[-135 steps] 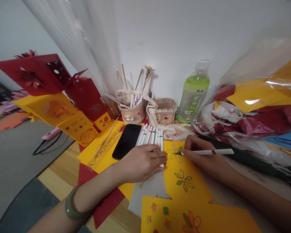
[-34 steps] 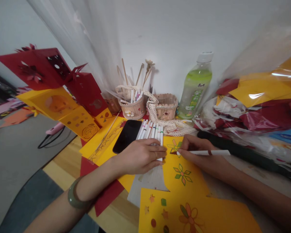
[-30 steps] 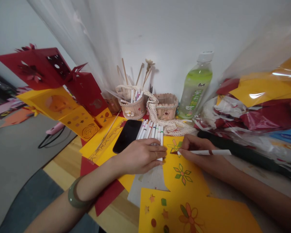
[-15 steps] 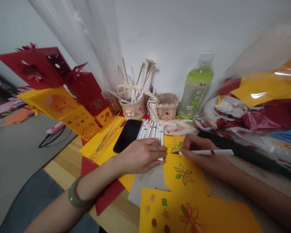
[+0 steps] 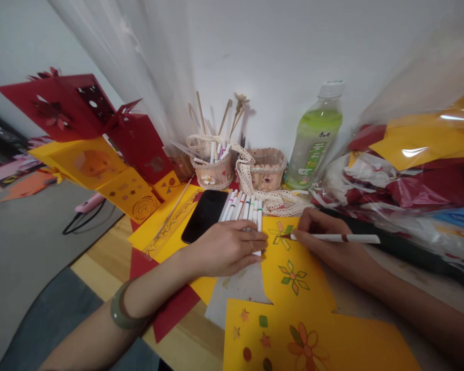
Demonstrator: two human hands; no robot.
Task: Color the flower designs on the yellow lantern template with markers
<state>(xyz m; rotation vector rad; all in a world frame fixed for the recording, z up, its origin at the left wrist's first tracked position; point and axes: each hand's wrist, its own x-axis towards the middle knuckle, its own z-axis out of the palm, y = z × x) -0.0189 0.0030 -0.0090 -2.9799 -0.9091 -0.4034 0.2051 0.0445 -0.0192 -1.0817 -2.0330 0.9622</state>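
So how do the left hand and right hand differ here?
The left hand lies over a row of white markers; the right hand grips one brown-banded marker. The left hand wears a ring; none shows on the right hand. A green bangle circles the left forearm; the visible right forearm is bare. Both hands are ungloved.

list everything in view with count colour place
marker: one, white, in right hand
other markers: several, white, beside phone
phone: one, black, left of markers
decorated paper: count unclear, yellow, front centre
baskets: at least two, tan, by wall
lace: count unclear, cream, around baskets
bottle: one, green, right of baskets
plastic bag: one, clear, far right
paper boxes: several, red and yellow, left
corded tool: one, pink, left
bangle: one, green, lower left
left hand: one, over markers
right hand: one, holding marker
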